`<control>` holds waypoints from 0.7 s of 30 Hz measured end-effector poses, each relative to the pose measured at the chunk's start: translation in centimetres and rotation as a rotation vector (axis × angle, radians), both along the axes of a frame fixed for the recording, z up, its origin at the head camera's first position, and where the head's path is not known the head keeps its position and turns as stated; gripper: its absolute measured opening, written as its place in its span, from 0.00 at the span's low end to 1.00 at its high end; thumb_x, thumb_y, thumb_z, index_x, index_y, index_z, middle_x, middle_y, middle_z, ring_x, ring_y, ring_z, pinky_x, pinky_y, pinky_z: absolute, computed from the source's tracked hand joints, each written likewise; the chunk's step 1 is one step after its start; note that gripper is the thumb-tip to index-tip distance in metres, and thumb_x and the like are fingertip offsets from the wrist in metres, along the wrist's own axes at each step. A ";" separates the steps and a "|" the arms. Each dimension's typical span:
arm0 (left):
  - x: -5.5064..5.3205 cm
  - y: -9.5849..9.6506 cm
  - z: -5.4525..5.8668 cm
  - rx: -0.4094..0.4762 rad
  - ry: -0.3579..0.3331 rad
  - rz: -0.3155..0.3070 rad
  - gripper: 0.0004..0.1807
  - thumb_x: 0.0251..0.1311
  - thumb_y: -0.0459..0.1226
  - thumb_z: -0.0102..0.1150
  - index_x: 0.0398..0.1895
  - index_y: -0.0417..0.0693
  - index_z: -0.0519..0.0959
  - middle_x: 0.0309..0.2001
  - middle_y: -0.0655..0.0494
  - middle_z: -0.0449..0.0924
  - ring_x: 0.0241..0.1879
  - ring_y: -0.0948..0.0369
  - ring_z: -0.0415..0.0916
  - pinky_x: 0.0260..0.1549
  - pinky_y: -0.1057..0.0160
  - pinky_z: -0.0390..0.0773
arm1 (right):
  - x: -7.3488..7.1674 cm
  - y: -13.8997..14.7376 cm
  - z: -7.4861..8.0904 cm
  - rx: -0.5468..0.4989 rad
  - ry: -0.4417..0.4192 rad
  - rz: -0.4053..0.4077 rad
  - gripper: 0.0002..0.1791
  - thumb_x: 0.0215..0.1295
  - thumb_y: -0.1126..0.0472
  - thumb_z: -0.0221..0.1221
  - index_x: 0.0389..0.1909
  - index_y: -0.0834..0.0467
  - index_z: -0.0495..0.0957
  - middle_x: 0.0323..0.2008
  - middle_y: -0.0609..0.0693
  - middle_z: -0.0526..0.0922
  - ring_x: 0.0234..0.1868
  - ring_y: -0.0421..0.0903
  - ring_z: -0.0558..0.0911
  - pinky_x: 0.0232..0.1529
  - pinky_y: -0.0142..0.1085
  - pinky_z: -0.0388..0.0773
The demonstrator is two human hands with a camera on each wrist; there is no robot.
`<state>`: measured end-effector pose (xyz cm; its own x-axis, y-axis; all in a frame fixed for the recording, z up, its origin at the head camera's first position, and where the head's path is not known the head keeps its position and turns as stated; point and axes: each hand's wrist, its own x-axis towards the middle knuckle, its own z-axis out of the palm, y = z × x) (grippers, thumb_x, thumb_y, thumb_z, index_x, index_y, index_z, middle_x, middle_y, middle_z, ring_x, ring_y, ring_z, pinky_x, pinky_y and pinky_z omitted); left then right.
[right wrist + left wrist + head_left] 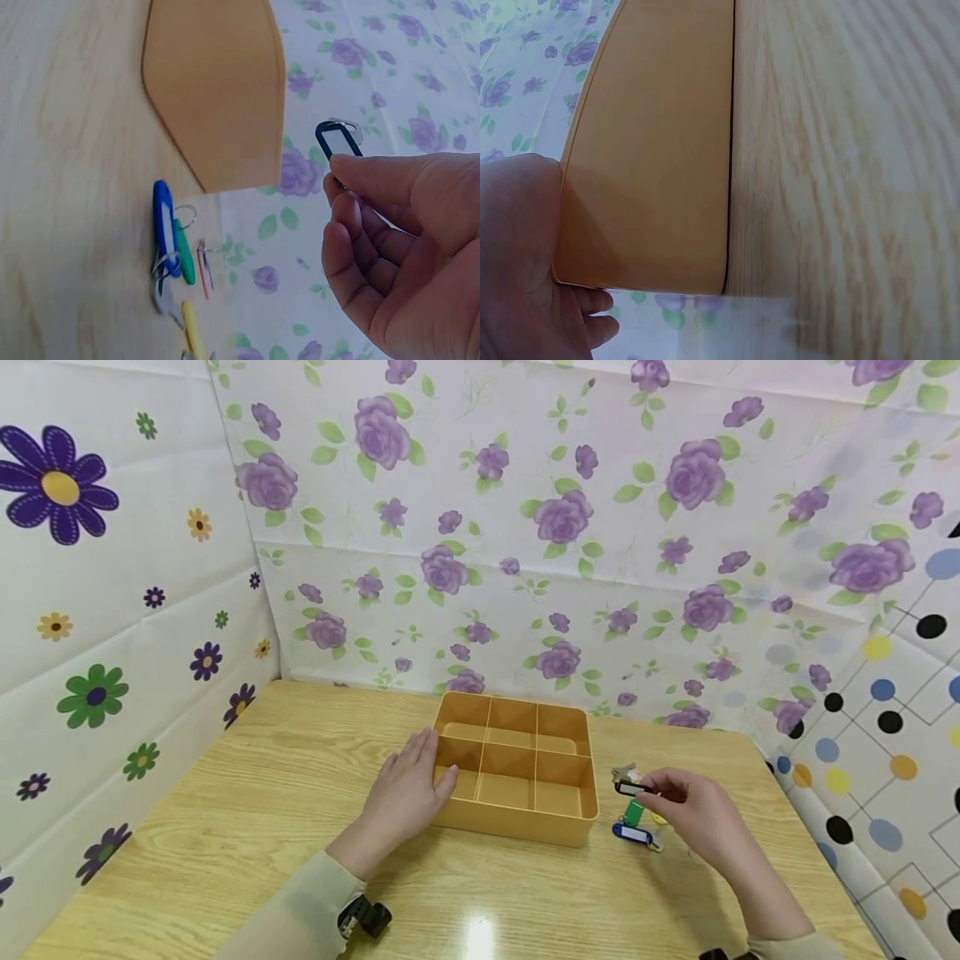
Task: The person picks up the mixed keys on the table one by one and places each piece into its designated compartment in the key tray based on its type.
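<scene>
Between thumb and fingertips my right hand pinches a black key tag with a white label, held above the table. In the right wrist view a metal ring shows at the far end of the black key tag. Below that hand lie a blue key tag, a green key tag and a yellow key tag, with keys and rings. My left hand rests on the left rim of an orange organizer box, fingers extended and thumb near its front edge.
The box has several compartments and stands on the wooden table, left of the key tags. More keys lie just behind the right hand's fingertips. A flowered cloth hangs behind the table, with patterned cloths at both sides.
</scene>
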<state>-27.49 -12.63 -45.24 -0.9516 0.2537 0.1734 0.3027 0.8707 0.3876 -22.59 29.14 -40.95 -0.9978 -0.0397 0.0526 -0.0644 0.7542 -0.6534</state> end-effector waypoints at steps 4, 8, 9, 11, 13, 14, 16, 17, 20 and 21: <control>0.0 0.0 0.0 0.006 0.006 0.004 0.46 0.86 0.59 0.42 0.88 0.33 0.52 0.87 0.37 0.52 0.86 0.40 0.49 0.82 0.33 0.52 | -0.4 -0.5 0.3 -0.023 0.026 0.003 0.11 0.79 0.52 0.69 0.52 0.53 0.88 0.40 0.48 0.89 0.38 0.49 0.83 0.34 0.39 0.78; 0.0 0.0 -0.1 0.012 0.012 0.006 0.45 0.86 0.58 0.43 0.88 0.33 0.53 0.87 0.37 0.52 0.86 0.40 0.49 0.81 0.32 0.52 | -0.9 -1.0 0.7 -0.049 0.053 0.000 0.11 0.79 0.52 0.69 0.52 0.53 0.89 0.40 0.47 0.89 0.38 0.48 0.83 0.34 0.38 0.79; 0.0 0.0 -0.1 0.011 0.011 0.005 0.45 0.86 0.59 0.42 0.88 0.33 0.52 0.87 0.37 0.52 0.86 0.40 0.49 0.81 0.32 0.52 | -1.0 -1.2 0.7 -0.056 0.060 0.000 0.11 0.79 0.52 0.70 0.52 0.53 0.89 0.40 0.47 0.89 0.38 0.48 0.83 0.33 0.38 0.79; 0.0 0.0 -0.1 0.005 0.009 0.005 0.45 0.86 0.59 0.41 0.89 0.33 0.52 0.87 0.37 0.52 0.87 0.40 0.48 0.81 0.32 0.52 | -1.2 -1.5 0.9 -0.072 0.071 0.001 0.10 0.78 0.52 0.70 0.51 0.53 0.89 0.39 0.47 0.90 0.37 0.49 0.83 0.32 0.38 0.79; -0.1 0.0 -0.2 0.006 0.013 0.003 0.45 0.86 0.59 0.41 0.88 0.33 0.52 0.87 0.37 0.52 0.86 0.40 0.49 0.81 0.32 0.53 | -1.4 -1.9 1.1 -0.080 0.082 0.002 0.10 0.78 0.52 0.70 0.50 0.53 0.89 0.39 0.47 0.90 0.37 0.49 0.83 0.33 0.38 0.79; -0.1 0.0 -0.2 0.004 0.012 0.004 0.45 0.87 0.59 0.41 0.89 0.33 0.52 0.87 0.37 0.52 0.87 0.40 0.48 0.81 0.32 0.53 | -1.5 -2.1 1.2 -0.084 0.085 0.003 0.10 0.78 0.52 0.71 0.50 0.53 0.89 0.39 0.47 0.90 0.38 0.49 0.83 0.34 0.38 0.79; -0.2 0.0 -0.2 0.003 0.013 0.003 0.45 0.87 0.59 0.40 0.89 0.34 0.52 0.87 0.37 0.52 0.87 0.41 0.48 0.81 0.32 0.53 | -1.7 -2.4 1.3 -0.093 0.088 0.006 0.10 0.78 0.52 0.70 0.50 0.53 0.89 0.39 0.47 0.90 0.39 0.49 0.84 0.35 0.38 0.80; -0.2 0.0 -0.3 0.004 0.013 0.002 0.45 0.87 0.59 0.40 0.89 0.34 0.52 0.87 0.38 0.52 0.87 0.41 0.48 0.81 0.32 0.53 | -1.7 -2.6 1.3 -0.096 0.089 0.006 0.10 0.78 0.52 0.70 0.50 0.53 0.89 0.40 0.47 0.90 0.39 0.49 0.84 0.36 0.38 0.80; -0.1 -0.1 -0.3 0.003 0.011 0.001 0.45 0.87 0.59 0.40 0.89 0.34 0.52 0.87 0.38 0.51 0.87 0.41 0.49 0.81 0.33 0.53 | -2.0 -3.0 1.5 -0.115 0.091 0.013 0.11 0.79 0.52 0.70 0.52 0.54 0.88 0.41 0.49 0.90 0.41 0.49 0.85 0.38 0.38 0.81; -0.1 -0.1 -0.3 0.003 0.010 0.001 0.45 0.87 0.59 0.40 0.89 0.34 0.52 0.87 0.38 0.51 0.87 0.41 0.49 0.81 0.33 0.53 | -2.1 -3.2 1.5 -0.121 0.093 0.015 0.11 0.79 0.52 0.70 0.52 0.54 0.88 0.41 0.49 0.90 0.41 0.48 0.85 0.38 0.38 0.82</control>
<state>-27.61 -12.69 -45.50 -0.9502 0.2519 0.1832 0.3053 0.8700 0.3872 -24.71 25.98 -39.42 -0.9877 -0.0427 0.1503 -0.1401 0.6685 -0.7304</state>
